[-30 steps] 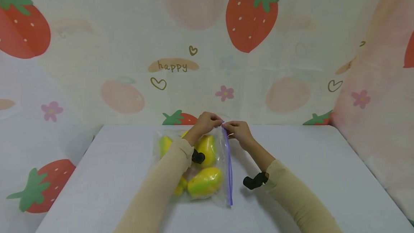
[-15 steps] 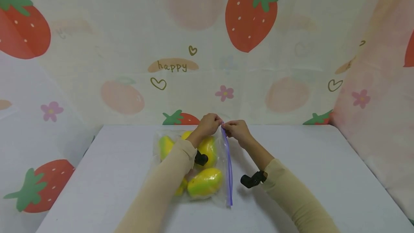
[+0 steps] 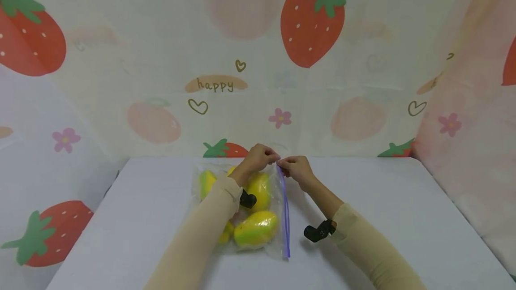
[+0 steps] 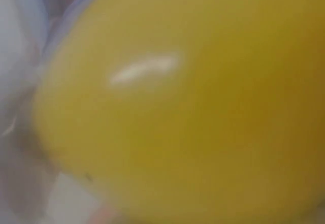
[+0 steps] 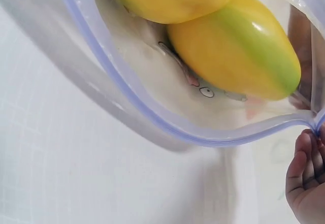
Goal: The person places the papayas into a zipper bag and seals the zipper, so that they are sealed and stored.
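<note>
A clear zip bag (image 3: 272, 249) lies flat on the table with several yellow-green mangoes (image 3: 255, 229) inside. Its purple zip strip (image 3: 286, 223) runs along the right side. At the strip's far end, my left hand (image 3: 256, 159) pinches the bag's corner, its forearm crossing over the bag. Facing it, my right hand (image 3: 298, 168) pinches the same end of the strip, fingertips close to the left ones. The right wrist view shows the two zip lips (image 5: 218, 141) parted, with mangoes (image 5: 238, 46) behind them. One blurred mango (image 4: 177, 112) fills the left wrist view.
The white table (image 3: 363, 191) extends around the bag on all sides. Behind it hangs a strawberry-print cloth (image 3: 258, 57), which also closes off the left and right. Black wrist cameras (image 3: 318, 231) sit on both wrists, the left one over the bag.
Both hands keep their pinch at the far end of the zip strip, with only small shifts of the fingers and wrists. The bag and mangoes have stayed in place.
</note>
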A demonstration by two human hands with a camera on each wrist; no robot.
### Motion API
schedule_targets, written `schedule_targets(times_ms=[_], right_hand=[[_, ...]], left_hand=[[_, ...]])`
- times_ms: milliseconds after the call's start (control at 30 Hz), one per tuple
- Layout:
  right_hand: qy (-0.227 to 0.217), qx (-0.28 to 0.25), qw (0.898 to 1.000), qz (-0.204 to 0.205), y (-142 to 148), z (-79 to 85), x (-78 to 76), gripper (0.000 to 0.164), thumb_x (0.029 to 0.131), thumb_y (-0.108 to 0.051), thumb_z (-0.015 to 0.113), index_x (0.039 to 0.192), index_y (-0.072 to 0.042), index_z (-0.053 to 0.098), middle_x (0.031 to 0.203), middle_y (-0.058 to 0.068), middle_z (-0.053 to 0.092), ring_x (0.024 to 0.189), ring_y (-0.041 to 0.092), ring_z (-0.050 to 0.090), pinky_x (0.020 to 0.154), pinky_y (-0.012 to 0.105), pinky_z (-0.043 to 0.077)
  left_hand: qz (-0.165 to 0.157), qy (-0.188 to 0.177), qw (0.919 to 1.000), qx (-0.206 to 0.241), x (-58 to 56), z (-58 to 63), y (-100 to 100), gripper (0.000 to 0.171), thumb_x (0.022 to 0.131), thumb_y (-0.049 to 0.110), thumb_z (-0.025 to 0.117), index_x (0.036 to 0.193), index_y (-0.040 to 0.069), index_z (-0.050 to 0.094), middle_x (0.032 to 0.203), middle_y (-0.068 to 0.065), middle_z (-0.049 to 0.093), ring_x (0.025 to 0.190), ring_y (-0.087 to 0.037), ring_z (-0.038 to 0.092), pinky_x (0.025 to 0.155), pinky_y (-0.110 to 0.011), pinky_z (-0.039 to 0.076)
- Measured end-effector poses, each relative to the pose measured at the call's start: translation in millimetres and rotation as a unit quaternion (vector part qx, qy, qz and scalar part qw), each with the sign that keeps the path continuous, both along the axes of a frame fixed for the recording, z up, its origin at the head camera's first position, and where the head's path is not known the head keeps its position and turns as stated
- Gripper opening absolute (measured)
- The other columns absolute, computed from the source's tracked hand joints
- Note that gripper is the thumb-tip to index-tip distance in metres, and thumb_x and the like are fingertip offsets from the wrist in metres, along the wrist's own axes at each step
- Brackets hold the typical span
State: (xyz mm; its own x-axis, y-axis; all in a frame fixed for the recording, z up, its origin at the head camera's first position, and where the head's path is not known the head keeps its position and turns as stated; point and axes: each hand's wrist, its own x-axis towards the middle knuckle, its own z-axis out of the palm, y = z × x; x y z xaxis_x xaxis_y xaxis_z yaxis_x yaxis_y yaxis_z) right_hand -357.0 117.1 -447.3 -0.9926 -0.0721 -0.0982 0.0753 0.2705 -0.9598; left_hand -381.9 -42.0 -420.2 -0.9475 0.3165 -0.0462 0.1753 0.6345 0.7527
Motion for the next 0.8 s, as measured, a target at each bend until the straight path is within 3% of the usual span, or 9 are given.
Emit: schedule_targets(times_ms=[100,233,333,567,700,800], right_hand=[[0.007,-0.001,1.0,0.009,-1.6,-1.7,1.8,0.027,0.093,-0.014,0.065,0.098,0.012,0.07,0.065,-0.004,0.064,0.06,0.008,0.056,0.06,0.02,0.05],[0.027,0.006,1.0,0.013,-4.5,-0.9,5.0,0.026,0.093,-0.014,0.064,0.096,0.012,0.071,0.063,-0.004,0.063,0.059,0.008,0.055,0.06,0.021,0.048],[0.033,0.017,0.999,0.018,-5.0,-2.3,6.1,0.027,0.093,-0.014,0.065,0.094,0.012,0.071,0.062,-0.003,0.062,0.059,0.009,0.054,0.059,0.021,0.047],[0.021,0.03,0.999,0.03,-2.2,-8.3,9.2,0.026,0.093,-0.013,0.064,0.093,0.012,0.072,0.061,-0.005,0.06,0.059,0.009,0.052,0.06,0.022,0.046],[0.028,0.033,0.998,0.037,-1.5,-8.6,9.1,0.026,0.093,-0.013,0.063,0.093,0.012,0.072,0.061,-0.006,0.061,0.059,0.008,0.052,0.059,0.021,0.045],[0.039,0.037,0.998,0.036,-1.2,-6.2,10.7,0.027,0.094,-0.015,0.063,0.094,0.01,0.072,0.065,-0.004,0.063,0.062,0.009,0.054,0.062,0.022,0.047]], left_hand=[[-0.014,0.018,0.9996,-0.018,1.5,1.4,-1.8,0.023,0.097,0.021,0.059,0.101,0.004,0.074,0.097,-0.011,0.073,0.081,-0.014,0.061,0.071,-0.024,0.049],[-0.031,0.031,0.9984,-0.036,3.4,2.4,-0.6,0.024,0.099,0.015,0.053,0.101,0.0,0.072,0.092,-0.013,0.07,0.066,-0.01,0.049,0.06,-0.019,0.04],[-0.031,0.013,0.9985,-0.044,4.3,0.8,1.0,0.025,0.101,0.014,0.049,0.103,-0.001,0.07,0.087,-0.01,0.064,0.064,-0.011,0.043,0.057,-0.019,0.036],[-0.051,-0.012,0.9973,-0.051,5.4,-1.3,2.4,0.026,0.101,0.016,0.051,0.105,-0.002,0.068,0.072,0.0,0.049,0.061,-0.01,0.04,0.056,-0.019,0.034],[-0.052,-0.002,0.9976,-0.046,5.7,-1.5,1.1,0.026,0.101,0.017,0.052,0.105,-0.002,0.069,0.078,-0.002,0.056,0.067,-0.01,0.044,0.061,-0.018,0.037],[-0.041,-0.009,0.999,-0.018,7.3,-1.4,-2.2,0.025,0.1,0.019,0.054,0.104,0.001,0.07,0.09,-0.007,0.064,0.076,-0.013,0.05,0.068,-0.021,0.042]])
